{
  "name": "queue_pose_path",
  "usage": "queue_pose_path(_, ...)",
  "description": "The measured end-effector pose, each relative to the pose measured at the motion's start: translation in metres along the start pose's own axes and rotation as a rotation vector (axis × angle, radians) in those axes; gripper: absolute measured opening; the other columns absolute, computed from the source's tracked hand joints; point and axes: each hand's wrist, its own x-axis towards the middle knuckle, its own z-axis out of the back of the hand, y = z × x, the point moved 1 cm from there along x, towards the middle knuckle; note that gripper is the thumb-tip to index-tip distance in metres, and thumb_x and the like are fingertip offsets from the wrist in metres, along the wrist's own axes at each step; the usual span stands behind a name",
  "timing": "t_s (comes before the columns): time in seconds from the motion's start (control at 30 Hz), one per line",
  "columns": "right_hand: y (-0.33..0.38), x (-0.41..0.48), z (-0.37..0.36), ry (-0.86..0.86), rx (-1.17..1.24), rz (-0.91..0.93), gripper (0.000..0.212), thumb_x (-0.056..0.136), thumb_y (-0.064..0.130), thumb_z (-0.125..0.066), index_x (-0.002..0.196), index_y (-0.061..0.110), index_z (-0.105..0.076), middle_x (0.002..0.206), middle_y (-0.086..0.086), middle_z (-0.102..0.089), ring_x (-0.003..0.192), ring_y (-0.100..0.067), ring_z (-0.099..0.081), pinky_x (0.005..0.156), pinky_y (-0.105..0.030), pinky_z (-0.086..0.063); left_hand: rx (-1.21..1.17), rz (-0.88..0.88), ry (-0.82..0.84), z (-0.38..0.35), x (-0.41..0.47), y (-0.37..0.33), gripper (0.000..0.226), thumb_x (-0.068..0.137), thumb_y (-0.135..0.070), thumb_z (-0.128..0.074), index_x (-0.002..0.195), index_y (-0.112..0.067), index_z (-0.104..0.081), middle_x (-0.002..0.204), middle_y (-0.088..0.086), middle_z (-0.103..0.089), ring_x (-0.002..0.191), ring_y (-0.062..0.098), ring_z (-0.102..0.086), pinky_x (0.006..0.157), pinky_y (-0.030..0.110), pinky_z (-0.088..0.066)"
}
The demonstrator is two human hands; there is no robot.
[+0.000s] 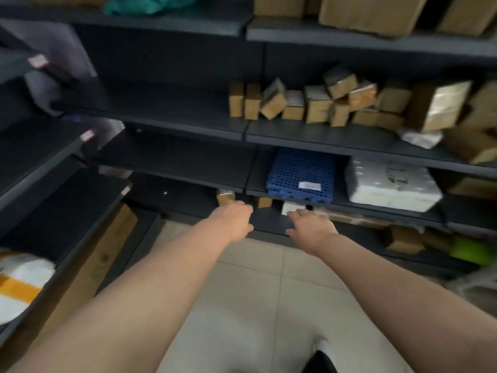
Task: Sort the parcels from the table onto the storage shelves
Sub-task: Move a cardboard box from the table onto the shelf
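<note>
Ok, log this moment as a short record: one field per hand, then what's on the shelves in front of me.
left hand: reaching to the low shelf, close to a small brown box; fingers hidden, grip unclear
right hand: fingers stretched toward a white-labelled parcel, holding nothing
middle shelf: row of small cardboard boxes
shelf below: blue plastic crate beside a white wrapped pack
image quality: motion-blurred

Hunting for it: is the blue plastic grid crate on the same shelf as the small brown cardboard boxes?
No: the blue plastic grid crate lies one shelf below the small brown cardboard boxes, beside a white bundle.
</note>
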Motion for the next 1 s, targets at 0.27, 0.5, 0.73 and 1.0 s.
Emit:
queue_pose_path(0.27,-0.158,-0.109,-0.019,-0.095,0.125,-0.294,0.052,0.099,0.041,-0.041,0.146,0.019,-0.031,0.145,-0.006,-0.039,0.131,-0.028,-0.04,0.101,-0.045,-0.038,0.145,-0.304,0.012,0.007,0.037,-0.194,0.046,0.097,-0.032,-0.052,0.137,-0.012,-0.047,0.139,0.01,-0.046,0.128,0.028,-0.04,0.101,0.044,-0.041)
queue_pose_path(0.5,-0.311,-0.237,-0.058,-0.118,0.202,-0.532,0.047,0.099,0.041,-0.041,0.14,0.019,-0.038,0.141,-0.005,-0.044,0.129,-0.028,-0.041,0.099,-0.045,-0.038,0.228,-0.487,0.057,-0.016,0.037,-0.384,0.044,0.096,-0.031,-0.053,0.135,-0.012,-0.049,0.138,0.009,-0.047,0.126,0.028,-0.042,0.101,0.046,-0.042)
queue_pose_path(0.73,-0.428,-0.355,-0.09,-0.148,0.289,-0.785,0.047,0.096,0.043,-0.041,0.139,0.022,-0.041,0.135,-0.004,-0.047,0.125,-0.027,-0.044,0.095,-0.043,-0.038,0.255,-0.713,0.08,-0.035,0.022,-0.57,0.043,0.096,-0.034,-0.053,0.133,-0.013,-0.049,0.139,0.008,-0.047,0.127,0.029,-0.042,0.102,0.046,-0.041)
queue_pose_path(1.0,-0.504,-0.44,-0.118,-0.189,0.383,-1.04,0.05,0.094,0.046,-0.044,0.138,0.021,-0.043,0.139,-0.003,-0.047,0.125,-0.027,-0.046,0.095,-0.042,-0.04,0.339,-0.929,0.115,-0.048,0.018,-0.707,0.046,0.097,-0.035,-0.054,0.139,-0.016,-0.045,0.141,0.007,-0.047,0.127,0.029,-0.046,0.1,0.047,-0.045)
